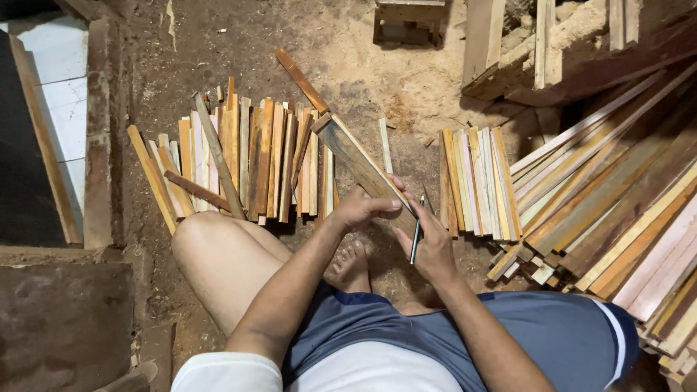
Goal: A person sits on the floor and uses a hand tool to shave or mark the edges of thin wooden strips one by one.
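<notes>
A flat wooden slat [359, 163] was gripped near its near end by the left hand [363, 209], angled away over the sawdust floor [363, 65]. A dark pencil [416, 234] was pinched in the right hand [433, 247] beside it. Marking seemed in hand; a steady slat would be needed. Stacked slats [254, 156] lay far left.

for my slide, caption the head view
Left hand holds a wood strip; right hand holds a pencil.
</notes>
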